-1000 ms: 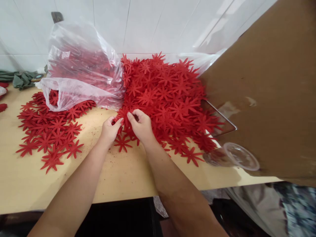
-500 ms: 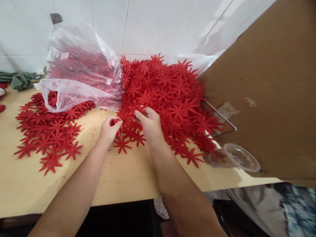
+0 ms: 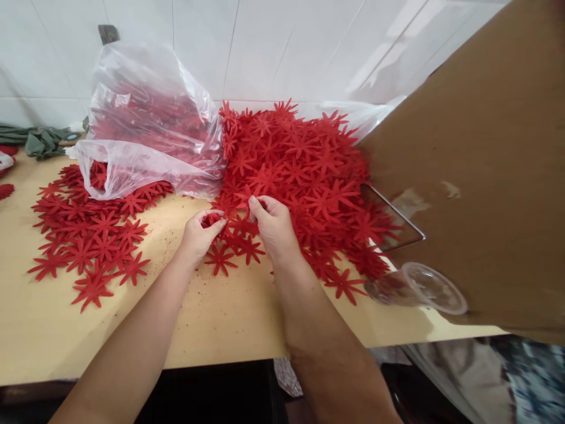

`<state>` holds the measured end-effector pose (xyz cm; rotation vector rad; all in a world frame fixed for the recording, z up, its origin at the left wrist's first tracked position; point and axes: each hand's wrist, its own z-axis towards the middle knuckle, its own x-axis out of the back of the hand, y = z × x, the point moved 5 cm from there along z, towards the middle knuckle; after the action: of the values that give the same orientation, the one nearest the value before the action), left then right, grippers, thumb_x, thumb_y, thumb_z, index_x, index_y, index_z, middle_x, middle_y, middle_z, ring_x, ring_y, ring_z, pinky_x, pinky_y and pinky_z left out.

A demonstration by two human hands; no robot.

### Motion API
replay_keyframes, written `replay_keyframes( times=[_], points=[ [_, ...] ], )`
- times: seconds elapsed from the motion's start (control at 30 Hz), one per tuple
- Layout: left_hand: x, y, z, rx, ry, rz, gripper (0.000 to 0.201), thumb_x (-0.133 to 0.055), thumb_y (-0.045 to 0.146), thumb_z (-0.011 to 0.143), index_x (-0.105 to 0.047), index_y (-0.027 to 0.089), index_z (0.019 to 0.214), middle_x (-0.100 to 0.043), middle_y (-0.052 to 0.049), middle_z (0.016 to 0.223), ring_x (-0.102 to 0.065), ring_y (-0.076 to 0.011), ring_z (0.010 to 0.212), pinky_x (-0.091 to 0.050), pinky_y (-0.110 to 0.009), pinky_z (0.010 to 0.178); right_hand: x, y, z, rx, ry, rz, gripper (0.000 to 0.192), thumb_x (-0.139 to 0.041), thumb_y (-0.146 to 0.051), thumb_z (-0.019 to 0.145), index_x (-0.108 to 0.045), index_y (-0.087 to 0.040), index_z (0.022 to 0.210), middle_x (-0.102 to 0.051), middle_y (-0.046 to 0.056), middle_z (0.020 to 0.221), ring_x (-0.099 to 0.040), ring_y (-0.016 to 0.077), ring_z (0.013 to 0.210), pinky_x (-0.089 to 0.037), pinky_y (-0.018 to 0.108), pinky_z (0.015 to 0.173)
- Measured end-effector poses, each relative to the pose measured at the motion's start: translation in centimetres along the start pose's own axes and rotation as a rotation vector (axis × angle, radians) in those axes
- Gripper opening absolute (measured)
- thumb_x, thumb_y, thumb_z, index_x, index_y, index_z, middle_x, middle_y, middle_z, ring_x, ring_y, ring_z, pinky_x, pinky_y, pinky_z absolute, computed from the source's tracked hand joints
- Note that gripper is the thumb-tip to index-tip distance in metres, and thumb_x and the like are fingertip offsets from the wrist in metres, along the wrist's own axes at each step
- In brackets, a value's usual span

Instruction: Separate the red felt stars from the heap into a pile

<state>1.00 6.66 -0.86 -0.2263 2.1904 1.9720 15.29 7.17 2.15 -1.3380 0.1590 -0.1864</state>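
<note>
Red felt-like flower cutouts with narrow petals form a large heap point(image 3: 300, 165) against the wall, beyond my hands. My left hand point(image 3: 200, 232) is closed on red flower cutouts, which show between thumb and curled fingers; how many is hidden. Just to its right, my right hand point(image 3: 271, 221) pinches a red flower cutout point(image 3: 242, 199) by thumb and fingertips at the front edge of the heap. A few loose cutouts point(image 3: 220, 259) lie flat on the table below the hands.
A clear plastic bag point(image 3: 154, 118) full of red cutouts stands back left, with a second spread pile point(image 3: 92, 235) before it. On the right are a cardboard sheet point(image 3: 485, 147), a thin metal-edged frame point(image 3: 399, 215) and a tipped clear plastic cup point(image 3: 435, 288). Green cloth point(image 3: 44, 142) lies far left.
The view has shifted slightly. My left hand has moved a little right, closer to the right hand. The right hand still pinches at the heap's front edge.
</note>
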Motion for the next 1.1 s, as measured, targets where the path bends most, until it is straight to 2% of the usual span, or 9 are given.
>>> replay_keyframes(
  times=[0.07, 0.27, 0.43, 0.6, 0.7, 0.8, 0.9, 1.0, 1.1],
  points=[
    [0.0, 0.0, 0.0, 0.009, 0.004, -0.007, 0.018, -0.064, 0.017, 0.060, -0.059, 0.014, 0.077, -0.056, 0.003, 0.066, -0.048, -0.0050, 0.059, -0.039, -0.020, 0.063, 0.0, 0.0, 0.0, -0.012, 0.004, 0.000, 0.036, -0.059, -0.048, 0.066, -0.045, -0.017, 0.054, -0.036, -0.007, 0.048, -0.029, 0.0050, 0.046, -0.024, 0.021, 0.046],
    [0.3, 0.0, 0.1, -0.006, 0.036, -0.018, 0.014, -0.061, 0.015, 0.062, -0.059, 0.014, 0.076, -0.056, 0.004, 0.065, -0.048, -0.0040, 0.059, -0.038, -0.019, 0.063, 0.8, 0.7, 0.3, -0.074, 0.145, 0.100, 0.039, -0.055, -0.053, 0.068, -0.039, -0.019, 0.054, -0.035, -0.007, 0.048, -0.030, 0.0058, 0.044, -0.025, 0.021, 0.043],
    [0.2, 0.2, 0.1, -0.018, 0.010, 0.002, 0.020, -0.062, 0.016, 0.061, -0.060, 0.014, 0.082, -0.056, 0.004, 0.064, -0.048, -0.0046, 0.059, -0.039, -0.020, 0.064, 1.3, 0.7, 0.6, 0.000, 0.157, 0.038, 0.034, -0.058, -0.049, 0.066, -0.044, -0.019, 0.057, -0.039, -0.007, 0.049, -0.033, 0.0061, 0.045, -0.028, 0.021, 0.046],
    [0.1, 0.2, -0.1, 0.023, -0.019, -0.011, 0.028, -0.064, 0.016, 0.059, -0.060, 0.014, 0.087, -0.058, 0.003, 0.065, -0.050, -0.0062, 0.060, -0.040, -0.023, 0.067, 0.9, 0.6, 0.5, 0.007, 0.092, 0.026, 0.031, -0.062, -0.047, 0.063, -0.048, -0.019, 0.062, -0.041, -0.007, 0.051, -0.034, 0.0060, 0.047, -0.029, 0.021, 0.047],
    [0.0, 0.0, -0.1, 0.030, -0.034, 0.013, 0.025, -0.065, 0.017, 0.057, -0.060, 0.014, 0.082, -0.057, 0.003, 0.063, -0.049, -0.0062, 0.058, -0.040, -0.023, 0.065, 0.9, 0.5, 0.2, -0.006, 0.110, -0.052, 0.040, -0.057, -0.051, 0.067, -0.039, -0.019, 0.052, -0.034, -0.007, 0.048, -0.031, 0.0057, 0.046, -0.028, 0.022, 0.046],
    [0.0, -0.2, -0.1, 0.033, -0.036, 0.067, 0.018, -0.065, 0.019, 0.057, -0.057, 0.014, 0.073, -0.053, 0.004, 0.059, -0.046, -0.0054, 0.054, -0.037, -0.021, 0.059, 1.6, 0.7, 0.3, -0.014, 0.219, -0.130, 0.046, -0.050, -0.055, 0.071, -0.030, -0.020, 0.048, -0.026, -0.007, 0.045, -0.027, 0.0057, 0.043, -0.026, 0.022, 0.044],
    [0.0, -0.2, 0.0, 0.026, -0.029, 0.107, 0.016, -0.064, 0.022, 0.058, -0.052, 0.015, 0.068, -0.049, 0.005, 0.056, -0.042, -0.0049, 0.052, -0.034, -0.021, 0.055, 2.2, 1.0, 0.7, 0.029, 0.279, -0.134, 0.039, -0.047, -0.053, 0.074, -0.041, -0.019, 0.055, -0.038, -0.006, 0.050, -0.037, 0.0073, 0.047, -0.035, 0.023, 0.049],
    [0.0, -0.1, 0.0, 0.005, -0.017, 0.141, 0.016, -0.062, 0.023, 0.060, -0.049, 0.016, 0.066, -0.044, 0.006, 0.054, -0.039, -0.0048, 0.050, -0.031, -0.020, 0.053, 2.8, 0.7, 0.9, 0.108, 0.331, -0.150, 0.026, -0.055, -0.044, 0.069, -0.050, -0.018, 0.071, -0.051, -0.002, 0.065, -0.048, 0.0093, 0.059, -0.042, 0.025, 0.060],
    [0.0, 0.0, -0.1, -0.005, -0.013, 0.166, 0.014, -0.061, 0.022, 0.061, -0.048, 0.017, 0.066, -0.041, 0.007, 0.053, -0.036, -0.0049, 0.050, -0.030, -0.020, 0.052, 2.9, 0.1, 0.7, 0.116, 0.344, -0.143, 0.022, -0.057, -0.038, 0.069, -0.051, -0.018, 0.075, -0.052, -0.002, 0.066, -0.049, 0.0094, 0.059, -0.043, 0.025, 0.059]
  ],
)
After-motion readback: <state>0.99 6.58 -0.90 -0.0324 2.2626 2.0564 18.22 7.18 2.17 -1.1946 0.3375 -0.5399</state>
